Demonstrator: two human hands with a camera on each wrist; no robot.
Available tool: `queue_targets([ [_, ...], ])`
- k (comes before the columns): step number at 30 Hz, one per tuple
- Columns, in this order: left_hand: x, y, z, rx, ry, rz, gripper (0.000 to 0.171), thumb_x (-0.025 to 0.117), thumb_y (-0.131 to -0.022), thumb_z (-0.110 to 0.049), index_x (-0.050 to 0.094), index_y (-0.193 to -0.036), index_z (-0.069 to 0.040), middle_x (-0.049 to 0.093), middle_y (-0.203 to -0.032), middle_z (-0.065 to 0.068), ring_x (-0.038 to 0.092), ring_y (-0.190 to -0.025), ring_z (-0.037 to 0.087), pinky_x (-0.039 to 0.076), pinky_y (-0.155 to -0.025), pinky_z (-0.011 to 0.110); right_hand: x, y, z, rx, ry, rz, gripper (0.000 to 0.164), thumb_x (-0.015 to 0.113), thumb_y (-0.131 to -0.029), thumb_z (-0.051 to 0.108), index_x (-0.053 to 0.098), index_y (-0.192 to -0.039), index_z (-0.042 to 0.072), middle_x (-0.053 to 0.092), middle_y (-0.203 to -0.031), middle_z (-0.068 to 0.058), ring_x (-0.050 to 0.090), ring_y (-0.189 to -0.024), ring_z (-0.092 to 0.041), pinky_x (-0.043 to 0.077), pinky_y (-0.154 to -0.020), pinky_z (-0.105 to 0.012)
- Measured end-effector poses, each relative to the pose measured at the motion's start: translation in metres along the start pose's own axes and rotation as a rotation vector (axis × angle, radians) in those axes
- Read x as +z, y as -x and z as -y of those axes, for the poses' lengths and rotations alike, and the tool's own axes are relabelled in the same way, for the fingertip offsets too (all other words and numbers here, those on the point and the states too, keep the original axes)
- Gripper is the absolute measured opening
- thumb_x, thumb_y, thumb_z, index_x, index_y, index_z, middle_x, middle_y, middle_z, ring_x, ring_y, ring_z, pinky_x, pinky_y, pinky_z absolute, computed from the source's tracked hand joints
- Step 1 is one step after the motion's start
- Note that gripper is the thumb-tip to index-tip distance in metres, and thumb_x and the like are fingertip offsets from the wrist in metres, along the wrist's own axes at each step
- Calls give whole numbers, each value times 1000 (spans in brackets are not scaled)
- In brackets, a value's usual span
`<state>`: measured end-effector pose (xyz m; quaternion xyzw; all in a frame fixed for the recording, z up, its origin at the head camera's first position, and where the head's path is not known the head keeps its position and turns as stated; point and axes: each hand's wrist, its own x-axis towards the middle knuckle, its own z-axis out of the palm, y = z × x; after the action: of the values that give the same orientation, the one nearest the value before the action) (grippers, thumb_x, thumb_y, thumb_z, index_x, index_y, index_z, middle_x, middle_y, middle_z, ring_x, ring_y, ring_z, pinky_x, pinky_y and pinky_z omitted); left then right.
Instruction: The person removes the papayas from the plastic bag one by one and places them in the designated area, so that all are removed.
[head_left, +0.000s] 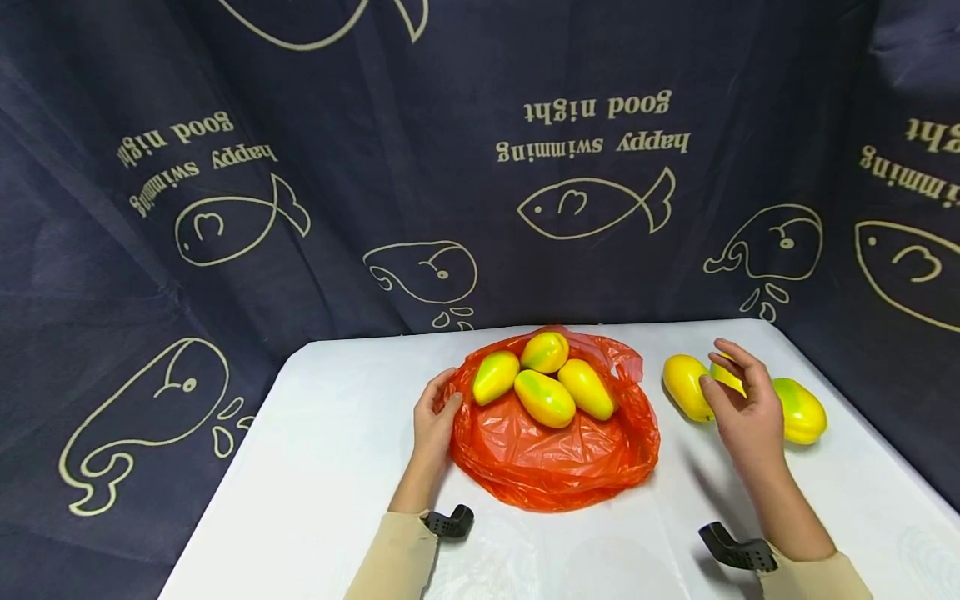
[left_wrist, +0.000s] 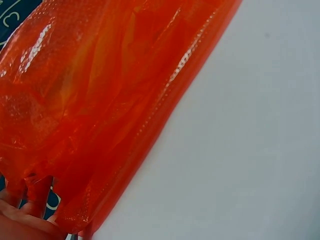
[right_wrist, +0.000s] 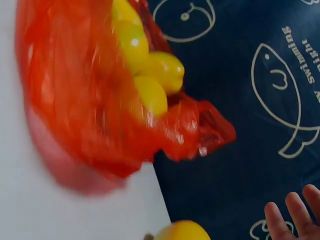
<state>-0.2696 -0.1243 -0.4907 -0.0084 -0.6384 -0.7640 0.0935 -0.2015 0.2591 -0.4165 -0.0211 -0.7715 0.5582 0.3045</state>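
A red plastic bag lies with its mouth spread wide, and several yellow-green mangoes sit in its far half. At the bag's left rim, my left hand pinches the film between thumb and fingers; part of the fingers shows through the red plastic in the left wrist view. My right hand hovers right of the bag over loose mangoes, thumb and fingers apart, holding nothing. One loose mango is left of this hand, another mango right of it, and a third mango is partly hidden behind the fingers.
A white table carries everything. Dark blue cloth printed with pale fish and whales hangs behind the table and on both sides. Black wrist cameras are strapped at both beige sleeves.
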Motion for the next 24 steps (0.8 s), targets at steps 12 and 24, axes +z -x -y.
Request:
queue_targets([
  [12,2,0,-1,-11,14,10,43,57,-97,-5,56,-139,-12,55,-145,9,55,-127,24,54,-96,21,27,11,11,-32,4,110,53,64,-95,8,50,-145,14,55,-136,14,53,-121,6,45,-90,-1],
  [24,0,1,0,-10,11,6,42,57,-98,-7,56,-140,-11,55,-144,10,55,-126,22,55,-93,19,59,21,10,-106,-26,254,52,63,-95,6,48,-145,10,52,-140,-15,52,-124,-5,47,-92,-5],
])
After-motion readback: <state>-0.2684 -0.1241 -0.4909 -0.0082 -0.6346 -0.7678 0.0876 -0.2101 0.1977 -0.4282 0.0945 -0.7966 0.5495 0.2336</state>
